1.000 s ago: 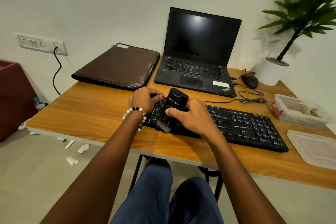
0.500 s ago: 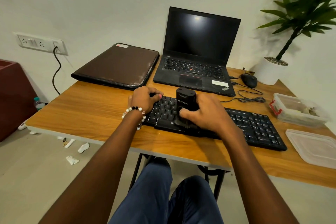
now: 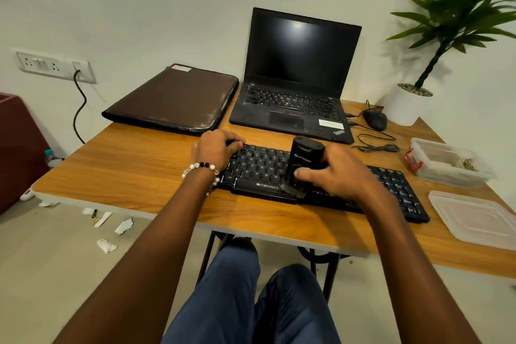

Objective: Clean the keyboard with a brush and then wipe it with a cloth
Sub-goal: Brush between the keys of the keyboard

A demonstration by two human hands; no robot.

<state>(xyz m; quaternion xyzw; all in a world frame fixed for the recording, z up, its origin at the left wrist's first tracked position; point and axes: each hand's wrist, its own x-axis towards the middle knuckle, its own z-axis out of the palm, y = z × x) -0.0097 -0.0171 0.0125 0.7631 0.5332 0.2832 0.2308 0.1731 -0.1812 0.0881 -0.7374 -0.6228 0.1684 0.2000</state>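
Brush point(image 3: 304, 165), gripped by right hand point(image 3: 339, 173), is shifting rightward along keyboard point(image 3: 257, 167); unbrushed keys are lying right; left hand point(image 3: 213, 149) is holding keyboard's left end.

Both bare forearms are extended forward from the bottom of the view, converging toward the middle. The left hand point(image 3: 215, 148) is laid knuckles up, its fingers curled downward at the far left end of what lies beneath it. The right hand point(image 3: 339, 173) is turned palm down, its fingers and thumb wrapped round an upright object. Blue-trousered knees are seen below, between the arms.
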